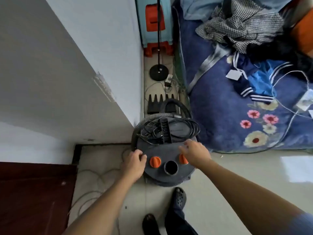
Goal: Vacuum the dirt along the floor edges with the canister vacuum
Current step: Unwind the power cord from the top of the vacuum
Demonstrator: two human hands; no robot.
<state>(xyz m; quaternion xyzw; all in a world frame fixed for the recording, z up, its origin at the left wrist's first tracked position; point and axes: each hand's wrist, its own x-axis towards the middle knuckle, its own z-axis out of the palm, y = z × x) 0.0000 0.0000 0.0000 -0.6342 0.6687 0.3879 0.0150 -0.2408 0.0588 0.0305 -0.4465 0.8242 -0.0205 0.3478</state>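
A grey canister vacuum [169,150] stands on the tiled floor at the wall corner, seen from above. Its lid carries two orange knobs [155,161], a round black inlet hole [171,167] and a black handle. A black power cord [184,128] lies coiled on the lid, and a ribbed grey hose [159,116] wraps around the back. My left hand [134,164] grips the lid's left rim. Over the right side of the lid, my right hand [196,152] rests with fingers spread, partly covering the right orange knob.
A white wall [84,73] runs on the left, a dark red door [33,192] at lower left. A bed with a blue floral quilt [237,116] and clothes fills the right. In the narrow gap behind the vacuum are black nozzle attachments [160,103], a lamp base [158,72] and stools. My feet are below.
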